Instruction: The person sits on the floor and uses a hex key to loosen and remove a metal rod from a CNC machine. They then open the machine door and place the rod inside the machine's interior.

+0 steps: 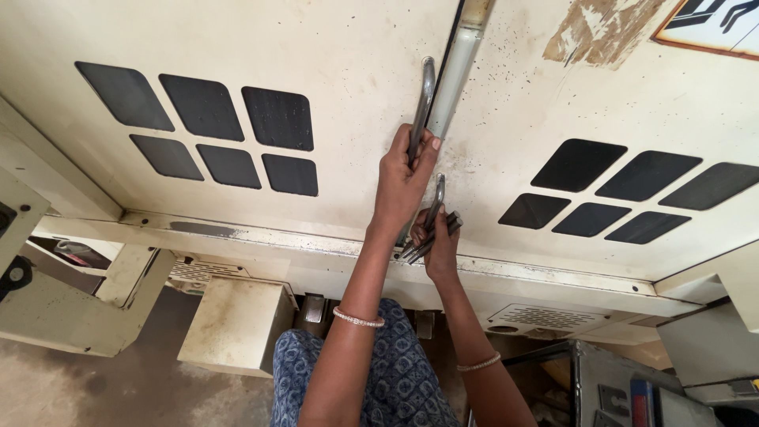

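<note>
One slim grey metal door handle (425,103), left hand's (403,178) grip.

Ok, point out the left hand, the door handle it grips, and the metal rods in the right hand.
left hand (403,178), head view, back of the hand
door handle (427,87), head view, upper shaft
metal rods (431,235), head view, middle of the bundle

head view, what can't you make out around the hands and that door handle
- Handle: lower part hidden in the head view by the left hand.
- Metal rods: count unclear, bunched and half covered by the right hand.
- Sticker: cut off by the top right edge.
- Space under the cabinet: blocked by the person's arms and patterned clothing.
</note>
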